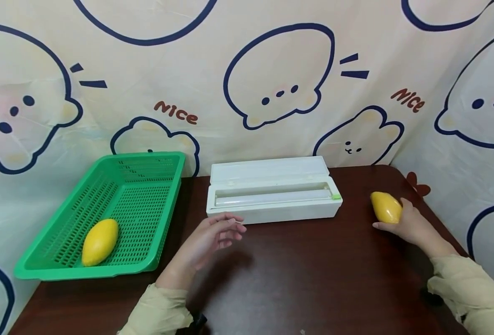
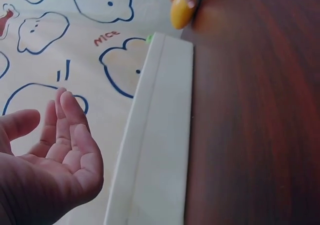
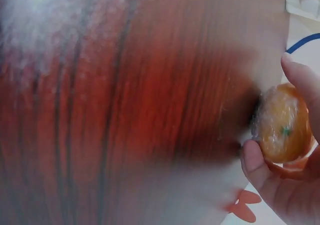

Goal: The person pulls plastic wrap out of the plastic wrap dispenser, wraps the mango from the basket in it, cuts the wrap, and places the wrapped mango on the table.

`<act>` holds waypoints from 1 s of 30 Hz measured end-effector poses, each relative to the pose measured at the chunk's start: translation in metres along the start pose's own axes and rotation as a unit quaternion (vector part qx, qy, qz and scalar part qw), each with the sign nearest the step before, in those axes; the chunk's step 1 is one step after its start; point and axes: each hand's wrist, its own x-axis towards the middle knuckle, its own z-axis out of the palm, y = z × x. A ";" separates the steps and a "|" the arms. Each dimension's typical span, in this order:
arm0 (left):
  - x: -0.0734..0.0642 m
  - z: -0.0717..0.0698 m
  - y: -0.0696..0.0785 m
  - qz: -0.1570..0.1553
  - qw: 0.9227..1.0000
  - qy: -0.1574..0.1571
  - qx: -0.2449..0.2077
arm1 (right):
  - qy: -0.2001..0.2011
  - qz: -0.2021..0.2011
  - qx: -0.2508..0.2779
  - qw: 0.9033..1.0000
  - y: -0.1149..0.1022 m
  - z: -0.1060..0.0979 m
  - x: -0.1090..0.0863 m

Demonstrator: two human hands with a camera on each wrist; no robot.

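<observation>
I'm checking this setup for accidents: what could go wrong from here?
The shiny yellow fruit in the right hand may be slippery; so near the right edge of the table, it could roll off if dropped. The left hand hangs close to the open white box and might nudge it.

In the head view, we see a bare left hand (image 1: pixel 210 240) near the centre and, at the lower left, its pale yellow-green, puffy fabric sleeve (image 1: pixel 156 309), creased and gathered at the cuff. Toward the right edge we find a bare right hand (image 1: pixel 412 227) with a matching wrinkled sleeve (image 1: pixel 469 286). We cannot identify the small black piece (image 1: pixel 198 322) beside the left cuff.
</observation>
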 end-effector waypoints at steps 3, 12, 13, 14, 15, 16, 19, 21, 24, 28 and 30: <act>0.001 -0.001 0.007 0.007 1.000 0.030 -0.003 | -0.019 -0.009 0.008 1.000 -0.002 -0.005 0.004; 0.007 -0.004 0.023 0.029 0.996 0.078 -0.010 | -0.105 -0.015 -0.007 0.994 -0.004 -0.029 0.008; 0.009 -0.005 0.025 0.034 0.996 0.087 -0.008 | -0.113 -0.019 -0.019 0.993 -0.003 -0.033 0.008; 0.010 -0.007 0.026 0.039 0.994 0.097 -0.004 | -0.120 -0.025 -0.029 0.992 -0.003 -0.038 0.009; 0.011 -0.008 0.028 0.044 0.993 0.108 0.003 | -0.125 -0.033 -0.040 0.991 -0.003 -0.043 0.009; 0.012 -0.009 0.029 0.049 0.992 0.118 0.012 | -0.127 -0.035 -0.050 0.990 -0.005 -0.049 0.010; 0.016 -0.010 0.036 0.061 0.988 0.135 0.048 | -0.105 -0.059 -0.074 0.990 -0.017 -0.069 0.013; 0.018 -0.009 0.042 0.065 0.984 0.143 0.087 | -0.072 -0.076 -0.068 0.992 -0.034 -0.081 0.013; 0.021 -0.007 0.051 0.082 0.976 0.144 0.144 | 0.000 -0.106 -0.046 0.993 -0.067 -0.089 0.010; 0.027 -0.011 0.059 0.103 0.955 0.138 0.240 | 0.057 -0.169 -0.009 0.984 -0.113 -0.081 0.003; 0.030 -0.017 0.057 0.104 0.939 0.133 0.299 | 0.056 -0.205 -0.001 0.977 -0.128 -0.070 0.002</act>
